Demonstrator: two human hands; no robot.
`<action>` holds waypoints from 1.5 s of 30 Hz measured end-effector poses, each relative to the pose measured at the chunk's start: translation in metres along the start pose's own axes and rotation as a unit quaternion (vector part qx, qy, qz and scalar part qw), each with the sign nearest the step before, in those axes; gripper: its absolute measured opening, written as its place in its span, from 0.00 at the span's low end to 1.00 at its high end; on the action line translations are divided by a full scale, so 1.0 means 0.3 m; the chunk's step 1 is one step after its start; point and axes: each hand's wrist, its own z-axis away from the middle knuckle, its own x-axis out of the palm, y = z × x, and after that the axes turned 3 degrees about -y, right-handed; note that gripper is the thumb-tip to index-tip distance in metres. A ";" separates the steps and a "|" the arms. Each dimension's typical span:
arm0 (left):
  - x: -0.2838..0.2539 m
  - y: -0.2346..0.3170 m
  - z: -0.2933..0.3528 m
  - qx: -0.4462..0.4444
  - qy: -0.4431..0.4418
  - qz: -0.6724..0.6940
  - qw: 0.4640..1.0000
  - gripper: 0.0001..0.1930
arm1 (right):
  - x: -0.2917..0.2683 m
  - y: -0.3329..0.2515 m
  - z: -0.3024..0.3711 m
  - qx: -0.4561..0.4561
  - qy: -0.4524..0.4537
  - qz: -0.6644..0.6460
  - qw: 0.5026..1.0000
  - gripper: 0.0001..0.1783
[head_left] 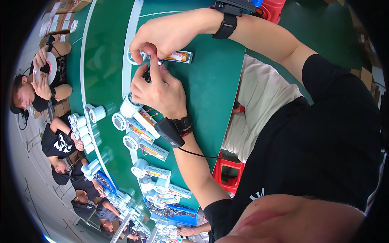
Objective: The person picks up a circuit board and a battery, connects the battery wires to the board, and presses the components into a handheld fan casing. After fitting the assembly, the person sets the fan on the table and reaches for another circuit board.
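My left hand [160, 91], the lower one in the picture, closes around a small dark part [147, 74], mostly covered by my fingers. My right hand [164, 36], above it, has its thumb and fingers pinched together at the left hand's fingertips; what they pinch is hidden. A tiny shiny piece [161, 62] shows between the hands. Just beyond my fingers lies a white handheld-fan housing [189, 58], with an orange battery [179, 56] in its open handle. More open white fan housings [130, 141] with wires lie below my left hand.
The green table [208, 89] runs under my hands. A row of fan bodies [158, 172] and a blue tray [187, 218] of small parts stand toward the lower edge. Across the bench, a person holds a white roll [49, 69]; several others sit further down. A red stool [227, 176] is beside my legs.
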 end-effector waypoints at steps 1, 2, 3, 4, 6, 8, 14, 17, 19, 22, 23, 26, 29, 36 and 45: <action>-0.008 0.009 -0.008 0.006 0.002 -0.009 1.000 0.18 | -0.009 -0.011 0.007 -0.005 0.005 0.004 1.000 0.20; -0.018 -0.002 -0.013 0.015 0.006 -0.025 1.000 0.18 | -0.007 -0.017 -0.003 -0.017 0.013 0.008 1.000 0.20; -0.021 -0.001 -0.017 0.018 0.011 -0.036 0.999 0.18 | -0.012 -0.024 -0.006 -0.029 0.016 0.007 0.999 0.20; -0.012 0.012 -0.018 0.014 0.013 -0.027 0.999 0.18 | -0.026 -0.032 0.000 -0.007 0.003 0.013 1.000 0.19; -0.011 -0.001 0.006 0.010 0.009 -0.004 1.000 0.18 | -0.005 -0.057 0.011 0.042 -0.017 0.020 0.999 0.18; 0.017 -0.021 0.008 -0.004 0.017 0.021 1.000 0.18 | 0.008 -0.015 0.006 0.007 0.001 0.006 1.000 0.18; 0.013 -0.037 0.010 -0.007 0.016 0.111 0.994 0.18 | 0.033 0.018 -0.002 -0.008 0.038 -0.030 0.999 0.15; 0.022 -0.044 0.010 0.003 0.029 0.120 0.992 0.19 | 0.046 0.018 -0.008 0.000 0.039 -0.018 0.999 0.15; 0.022 -0.048 0.011 0.007 0.036 0.125 0.991 0.19 | 0.049 0.015 -0.010 0.004 0.039 -0.012 0.999 0.15; 0.023 -0.047 0.009 0.019 0.040 0.100 0.994 0.21 | 0.050 0.003 -0.008 -0.005 0.056 0.008 0.998 0.15; 0.024 -0.042 0.008 0.018 0.041 0.100 0.994 0.21 | 0.046 0.004 -0.007 -0.005 0.055 0.009 0.998 0.15; 0.011 -0.023 0.013 -0.011 0.019 0.074 0.997 0.22 | 0.044 -0.006 -0.007 0.008 0.071 0.005 0.997 0.16; 0.009 -0.010 0.019 -0.014 0.004 0.060 0.998 0.23 | 0.042 -0.033 0.005 0.045 0.066 0.032 0.996 0.16; 0.005 -0.037 0.013 -0.014 -0.007 0.052 0.999 0.21 | 0.068 -0.017 -0.012 0.029 0.093 0.049 0.994 0.14; 0.007 -0.058 -0.005 -0.187 -0.052 0.376 0.906 0.19 | -0.011 -0.011 0.002 0.088 0.088 -0.049 0.991 0.11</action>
